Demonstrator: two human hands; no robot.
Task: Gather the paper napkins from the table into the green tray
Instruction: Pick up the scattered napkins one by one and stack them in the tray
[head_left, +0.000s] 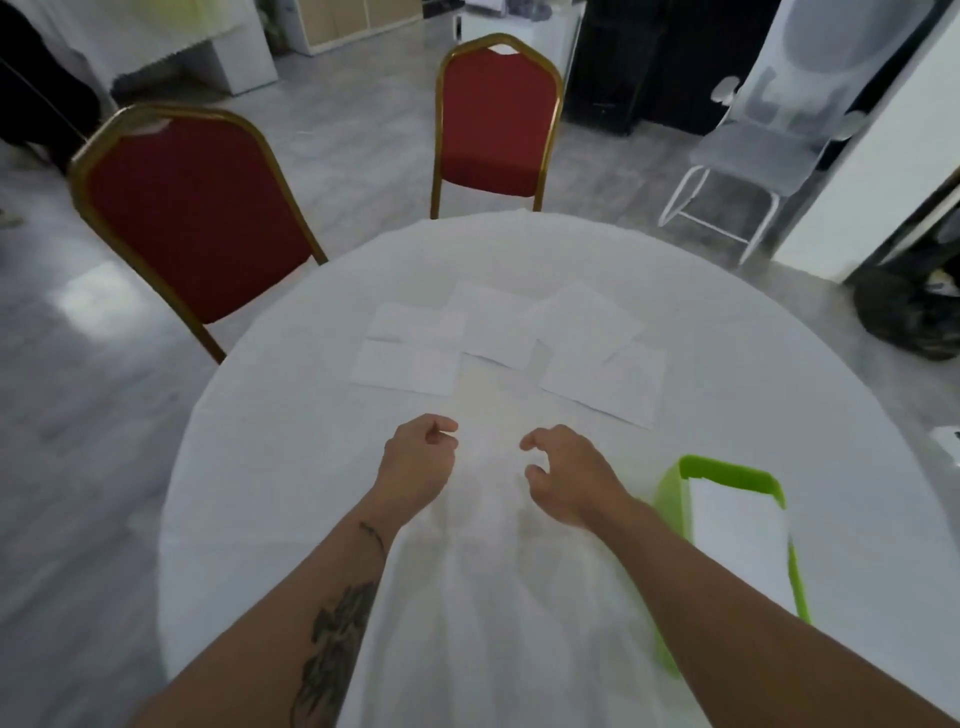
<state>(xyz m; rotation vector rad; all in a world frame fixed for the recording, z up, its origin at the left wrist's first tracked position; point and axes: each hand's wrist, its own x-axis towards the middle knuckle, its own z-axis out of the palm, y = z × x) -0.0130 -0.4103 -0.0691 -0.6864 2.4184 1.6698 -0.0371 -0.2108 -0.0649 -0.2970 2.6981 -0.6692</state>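
Napkins (506, 340) are being left fanned out mid-table, just beyond both hands; tray (670, 499) is being kept near-right. Left hand (415, 462) and right hand (569, 475) are being held loosely curled, holding nothing. Probably flimsy, so best pinched by an edge.

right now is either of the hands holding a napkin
No, the left hand and right hand hover loosely curled and hold nothing, while the napkins lie on the table beyond them.
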